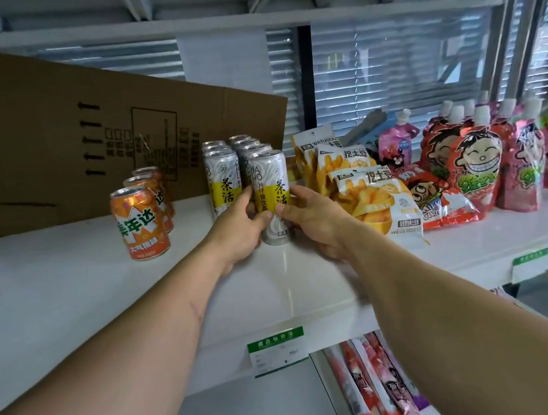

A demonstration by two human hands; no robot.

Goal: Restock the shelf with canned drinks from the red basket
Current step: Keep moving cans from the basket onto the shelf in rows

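On the white shelf (pixel 69 294), about midway along its depth, we hold a tall white-and-yellow can (pixel 272 197) upright between both hands, its base resting on the shelf surface. Our left hand (pixel 238 227) wraps its fingers round the can's left side, thumb across the lower front; our right hand (pixel 315 217) closes on the right side, thumb pressed to the label. Both grips are curled round this one can. It stands at the front of the right-hand row of matching tea cans (pixel 224 175), two rows running toward the shelf's back edge. Just beside them, toward the left edge, three orange soda cans (pixel 140 223) stand in a line front to back. A flattened cardboard box (pixel 50 138) leans along the back-left corner. Toward the right edge lie yellow snack bags (pixel 371 195), then red candy packs (pixel 433 198) and spouted jelly pouches (pixel 477 161). A green-and-white price tag (pixel 278 351) hangs on the shelf's front edge; below it lie long wrapped sticks (pixel 367 389).
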